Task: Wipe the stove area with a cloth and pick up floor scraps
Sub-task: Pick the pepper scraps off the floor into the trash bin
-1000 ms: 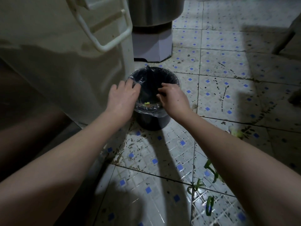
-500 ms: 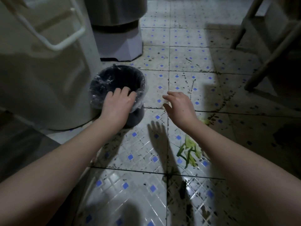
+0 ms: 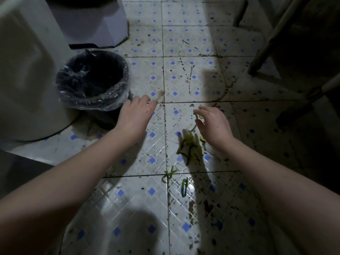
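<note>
Scraps (image 3: 189, 147) of green vegetable lie in a limp, tangled heap on the tiled floor (image 3: 128, 203), just below the right hand (image 3: 214, 124). They are thin strips and pale leafy bits. A few stray pieces (image 3: 170, 174) and a curled green loop (image 3: 184, 188) lie a little nearer to the person. The tiles are glossy and white with small blue diamonds, flecked all over with dark grime. To the left stands a round black bin (image 3: 92, 80), its rim wrapped in a crinkled clear plastic liner, beside a big pale rounded appliance (image 3: 27, 70).

The right hand hovers over the heap with fingers loosely curved. A thin green strand (image 3: 196, 117) sits between forefinger and thumb, but I cannot tell whether it is pinched. The left hand (image 3: 137, 115) is just beside the bin with fingers relaxed and reaching forward, holding nothing.
</note>
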### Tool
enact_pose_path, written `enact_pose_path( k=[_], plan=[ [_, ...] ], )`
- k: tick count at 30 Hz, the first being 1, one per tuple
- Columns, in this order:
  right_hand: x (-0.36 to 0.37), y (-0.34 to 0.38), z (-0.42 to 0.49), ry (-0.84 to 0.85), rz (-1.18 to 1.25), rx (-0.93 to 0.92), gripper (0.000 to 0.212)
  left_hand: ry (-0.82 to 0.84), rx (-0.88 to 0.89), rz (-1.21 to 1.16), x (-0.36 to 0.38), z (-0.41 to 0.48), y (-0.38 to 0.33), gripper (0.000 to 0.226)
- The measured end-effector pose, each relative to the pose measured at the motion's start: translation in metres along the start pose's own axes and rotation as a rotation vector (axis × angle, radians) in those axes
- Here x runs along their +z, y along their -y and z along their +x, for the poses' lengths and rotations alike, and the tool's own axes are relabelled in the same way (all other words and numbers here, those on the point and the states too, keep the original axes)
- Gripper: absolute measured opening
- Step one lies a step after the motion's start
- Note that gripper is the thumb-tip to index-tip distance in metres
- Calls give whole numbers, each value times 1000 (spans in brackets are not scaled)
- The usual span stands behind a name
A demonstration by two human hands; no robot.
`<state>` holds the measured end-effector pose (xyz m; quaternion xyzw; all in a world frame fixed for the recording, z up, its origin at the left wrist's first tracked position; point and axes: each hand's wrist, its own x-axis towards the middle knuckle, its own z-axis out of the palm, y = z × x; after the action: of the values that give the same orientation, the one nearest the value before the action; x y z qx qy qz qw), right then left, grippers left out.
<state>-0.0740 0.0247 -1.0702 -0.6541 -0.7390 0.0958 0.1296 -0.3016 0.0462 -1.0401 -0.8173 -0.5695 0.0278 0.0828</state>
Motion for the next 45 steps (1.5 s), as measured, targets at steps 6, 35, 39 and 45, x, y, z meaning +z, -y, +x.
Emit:
enact_pose_path(
  k=[6, 35, 39, 45],
  plan=[
    [16, -14, -43, 61, 42, 47, 39, 97, 87, -29, 29, -21, -28, 51],
    [91, -11, -142, 561, -35, -297, 59, 372, 331, -215, 118, -95, -87, 36],
    [96, -11, -142, 590, -95, -374, 63, 383, 316, -209, 121, -95, -88, 41],
    [96, -13, -138, 514, -95, -369, 39, 407, 284, -264, 125, -92, -81, 30]
  ],
)
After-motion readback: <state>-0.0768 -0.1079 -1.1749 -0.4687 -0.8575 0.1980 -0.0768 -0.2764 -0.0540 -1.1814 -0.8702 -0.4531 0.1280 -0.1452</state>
